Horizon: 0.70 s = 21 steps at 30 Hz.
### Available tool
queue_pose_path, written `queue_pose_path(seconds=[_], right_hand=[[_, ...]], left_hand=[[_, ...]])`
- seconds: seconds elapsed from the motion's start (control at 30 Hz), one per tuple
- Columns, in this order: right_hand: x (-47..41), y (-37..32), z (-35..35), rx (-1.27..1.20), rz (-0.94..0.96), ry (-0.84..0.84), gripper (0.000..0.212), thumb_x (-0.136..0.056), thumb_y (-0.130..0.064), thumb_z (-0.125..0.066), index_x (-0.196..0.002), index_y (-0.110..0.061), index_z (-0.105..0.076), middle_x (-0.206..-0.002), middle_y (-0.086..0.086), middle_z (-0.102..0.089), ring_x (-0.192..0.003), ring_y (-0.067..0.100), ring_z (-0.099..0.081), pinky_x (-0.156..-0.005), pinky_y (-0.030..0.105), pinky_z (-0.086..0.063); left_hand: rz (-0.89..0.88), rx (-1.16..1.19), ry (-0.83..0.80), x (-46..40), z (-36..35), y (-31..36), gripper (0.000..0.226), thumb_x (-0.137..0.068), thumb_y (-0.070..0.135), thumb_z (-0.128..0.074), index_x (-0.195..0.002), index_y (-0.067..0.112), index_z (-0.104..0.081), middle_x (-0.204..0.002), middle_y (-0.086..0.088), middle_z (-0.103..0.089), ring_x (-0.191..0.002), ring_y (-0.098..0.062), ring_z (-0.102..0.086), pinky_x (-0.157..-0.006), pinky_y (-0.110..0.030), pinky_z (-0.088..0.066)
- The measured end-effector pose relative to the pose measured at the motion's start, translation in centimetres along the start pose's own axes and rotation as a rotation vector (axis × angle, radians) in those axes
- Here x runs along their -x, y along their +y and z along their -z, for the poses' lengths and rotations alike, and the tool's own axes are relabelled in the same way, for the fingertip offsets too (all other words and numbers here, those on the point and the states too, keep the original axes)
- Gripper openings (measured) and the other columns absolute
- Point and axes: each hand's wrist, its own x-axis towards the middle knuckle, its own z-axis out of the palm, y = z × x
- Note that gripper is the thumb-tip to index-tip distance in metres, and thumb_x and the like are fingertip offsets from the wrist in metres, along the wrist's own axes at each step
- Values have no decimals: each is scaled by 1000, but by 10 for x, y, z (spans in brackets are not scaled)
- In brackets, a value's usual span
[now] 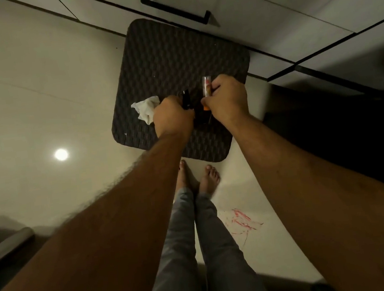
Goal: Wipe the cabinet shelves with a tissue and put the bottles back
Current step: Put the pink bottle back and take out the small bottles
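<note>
I stand looking down at a dark woven mat (165, 58) on the floor. My left hand (172, 116) is closed around a small black bottle (186, 99) and also holds a crumpled white tissue (146, 108), which sticks out to the left. My right hand (227, 99) grips a slim clear bottle (206, 84) with a reddish label and an orange part showing at its lower end. Both hands hover over the near half of the mat, close together. The cabinet shelves are out of sight.
White cabinet fronts with a black bar handle (175, 9) run along the top right. Pale glossy floor (32, 93) surrounds the mat, with a lamp reflection (61, 154) at left. My bare feet (199, 178) stand at the mat's near edge. Red scribbles (242, 221) mark the floor.
</note>
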Motion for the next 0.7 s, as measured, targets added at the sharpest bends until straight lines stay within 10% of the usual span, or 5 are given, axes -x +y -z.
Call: queue_pose_path(seconds=[0.7], right_hand=[[-1,8,-2,9,-8,23,41,-82,-16,-76,-117,-13,-57,-115,7,-66,-103,19,-65,-76,26,-55]], left_hand=[[28,-3,15,14,-2,1,35,-93,29,-63,-122,11,-58,-117,-7,-63,-104,-19,-59,-73,-25,-39]])
